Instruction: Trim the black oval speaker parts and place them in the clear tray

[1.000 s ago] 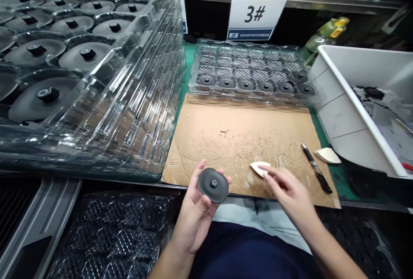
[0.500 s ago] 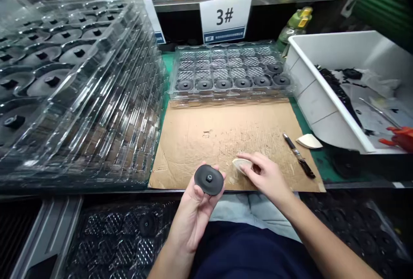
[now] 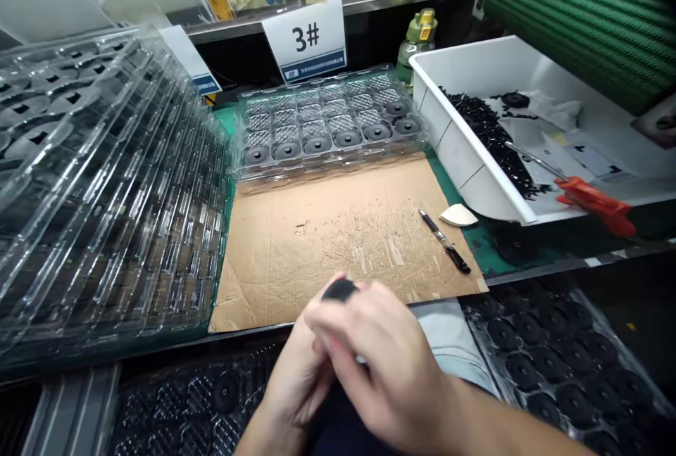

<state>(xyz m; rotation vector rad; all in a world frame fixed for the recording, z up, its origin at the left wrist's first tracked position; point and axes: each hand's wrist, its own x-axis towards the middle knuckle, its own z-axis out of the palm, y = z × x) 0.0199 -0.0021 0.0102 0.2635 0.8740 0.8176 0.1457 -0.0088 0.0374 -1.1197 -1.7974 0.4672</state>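
A worker's two hands meet low in the centre of the frame, over the near edge of a scuffed cardboard sheet. The left hand curls up from below around a black disc, only the top edge of which shows above the fingers. The right hand, blurred, lies across the left and covers most of the disc; whether it grips anything itself cannot be told. Behind the cardboard, at upper centre, a clear tray holds a full front row of similar discs and one more in the row behind it, while its remaining pockets look empty, so the filling appears to be at an early stage. A tall stack of trays stands at the left. At the right of the cardboard lie a small brush and, just beside it, a white wedge. A white bin of black scraps sits at upper right.
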